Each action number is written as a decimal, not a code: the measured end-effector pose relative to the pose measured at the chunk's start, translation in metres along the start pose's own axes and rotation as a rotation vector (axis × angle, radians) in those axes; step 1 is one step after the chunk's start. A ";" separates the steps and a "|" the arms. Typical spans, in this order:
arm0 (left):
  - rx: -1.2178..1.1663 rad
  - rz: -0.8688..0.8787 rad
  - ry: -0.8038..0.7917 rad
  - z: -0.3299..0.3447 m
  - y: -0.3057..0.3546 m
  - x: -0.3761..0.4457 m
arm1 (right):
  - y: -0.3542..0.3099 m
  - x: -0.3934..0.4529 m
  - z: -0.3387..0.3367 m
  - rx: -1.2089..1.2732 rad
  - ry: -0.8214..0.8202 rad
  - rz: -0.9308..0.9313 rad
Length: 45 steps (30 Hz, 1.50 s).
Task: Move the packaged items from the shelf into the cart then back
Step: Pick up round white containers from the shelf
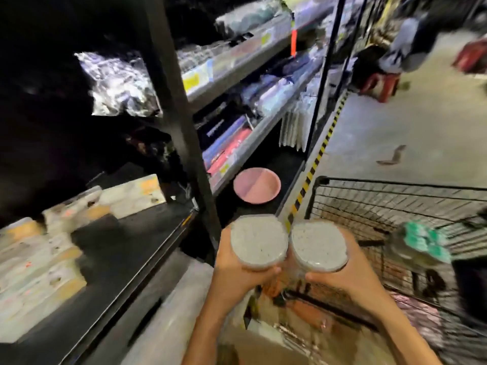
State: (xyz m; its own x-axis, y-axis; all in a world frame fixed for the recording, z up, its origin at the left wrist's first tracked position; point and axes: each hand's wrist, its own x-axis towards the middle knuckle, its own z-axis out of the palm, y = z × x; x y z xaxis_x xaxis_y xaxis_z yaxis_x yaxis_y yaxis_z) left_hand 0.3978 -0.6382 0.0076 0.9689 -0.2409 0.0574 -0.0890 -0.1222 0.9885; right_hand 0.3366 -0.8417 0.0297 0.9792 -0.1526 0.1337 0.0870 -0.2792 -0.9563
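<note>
The left hand (234, 262) grips one round tub (259, 242), the right hand (353, 272) grips another tub (319, 246); fingers are mostly hidden behind, blurred cart (395, 204) beside.

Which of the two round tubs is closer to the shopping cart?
The round clear tub with pale grainy contents held in the right hand; it is over the black wire cart's edge. The left hand's matching tub is shelf-side.

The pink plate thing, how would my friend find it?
Start at the black shelf post rising in the middle. Look right of its foot, into the dark space under the lowest grey shelf. The pink round dish lies there alone, the only round, plain pink thing below the flat packets.
</note>
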 end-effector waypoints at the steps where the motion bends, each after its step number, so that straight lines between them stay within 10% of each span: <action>1: -0.010 -0.003 -0.032 0.021 -0.001 0.007 | 0.005 -0.002 -0.019 -0.022 0.026 0.005; 25: 0.233 -0.211 -0.457 0.293 -0.151 0.239 | 0.202 0.094 -0.183 -0.036 0.478 0.388; 45: 0.357 -0.407 -0.194 0.384 -0.327 0.319 | 0.417 0.193 -0.202 0.080 0.342 0.479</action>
State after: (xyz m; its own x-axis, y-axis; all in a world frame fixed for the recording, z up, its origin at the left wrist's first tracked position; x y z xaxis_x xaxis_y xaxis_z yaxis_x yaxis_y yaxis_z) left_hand 0.6468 -1.0448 -0.3514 0.8843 -0.2749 -0.3775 0.1769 -0.5510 0.8155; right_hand 0.5253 -1.1785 -0.2905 0.7991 -0.5448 -0.2542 -0.3235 -0.0333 -0.9456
